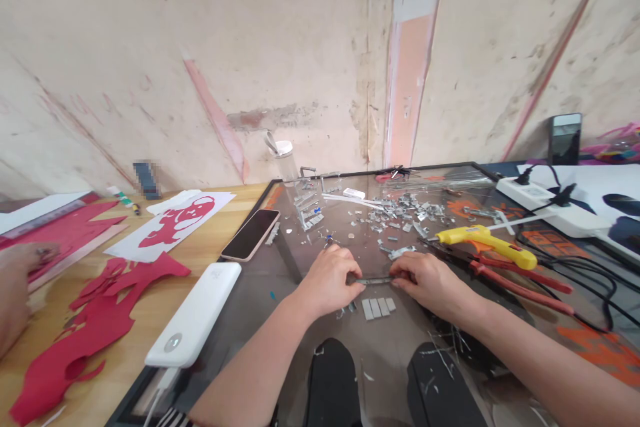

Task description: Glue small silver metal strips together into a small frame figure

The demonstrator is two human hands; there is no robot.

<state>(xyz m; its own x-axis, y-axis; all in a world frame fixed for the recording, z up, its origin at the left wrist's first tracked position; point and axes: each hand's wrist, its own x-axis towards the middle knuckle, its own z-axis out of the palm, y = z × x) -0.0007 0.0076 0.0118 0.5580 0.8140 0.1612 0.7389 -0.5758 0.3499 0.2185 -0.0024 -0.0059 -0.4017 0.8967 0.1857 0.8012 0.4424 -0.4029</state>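
My left hand (327,280) and my right hand (425,278) rest on a glass table top (280,293), and each pinches one end of a thin grey metal strip (376,279) held flat between them. Just below the strip lie three small grey metal pieces (379,307) side by side. Beyond my hands a scatter of several short metal bits (400,213) covers the glass.
Right of my hands lie a yellow glue gun (483,240), red-handled pliers (520,280), black cables and a white power strip (545,203). To the left are a phone (250,233), a white power bank (197,313), red paper cutouts (100,320) and another person's hand (15,287).
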